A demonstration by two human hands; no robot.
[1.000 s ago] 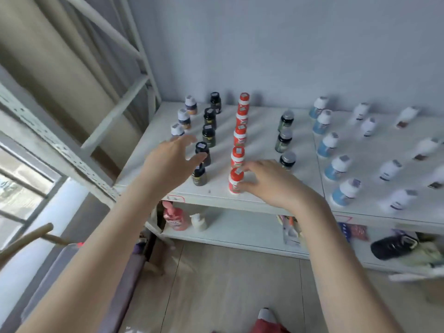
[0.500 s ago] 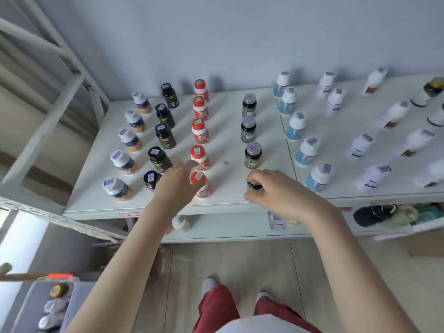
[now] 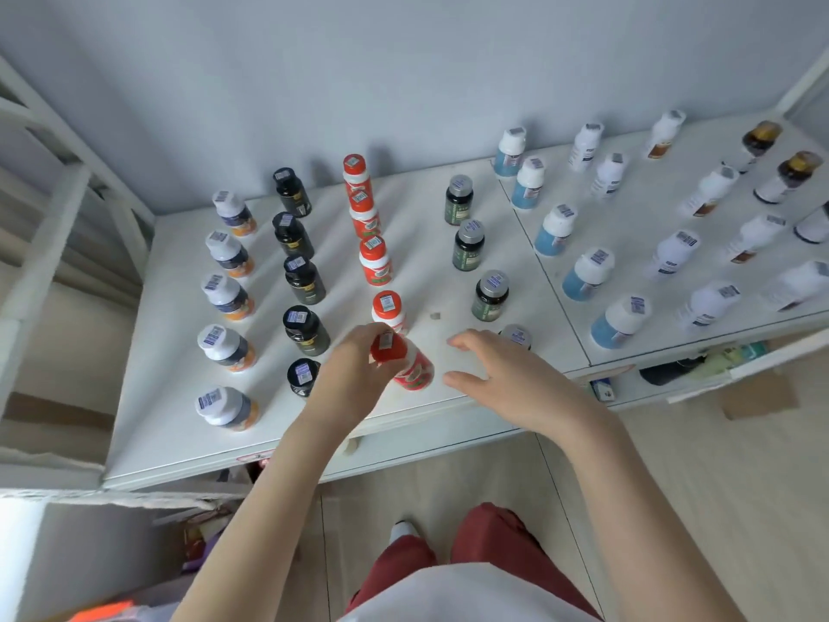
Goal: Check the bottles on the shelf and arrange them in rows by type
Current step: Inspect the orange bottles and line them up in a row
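Near frame centre the left hand (image 3: 354, 374) grips the cap of a red-capped, red-and-white plastic bottle (image 3: 415, 368), which tilts cap up-left, base down-right on the white shelf (image 3: 179, 419). The right hand (image 3: 507, 381), fingers spread and empty, lies just right of it. It fronts a row of five; leftward stand five black-capped dark bottles (image 3: 303, 280) and five white-capped orange-labelled bottles (image 3: 226, 298), rightward four grey-capped dark green bottles (image 3: 489, 296).

The white shelf (image 3: 157, 397) looks like smooth painted board with a soft sheen. The front red-capped plastic bottle (image 3: 417, 372) has a glossy cap and slick label. The black plastic bottles (image 3: 305, 280) shine. The pale wood-look floor (image 3: 740, 487) is matt, and the red cloth trousers (image 3: 403, 563) look soft.
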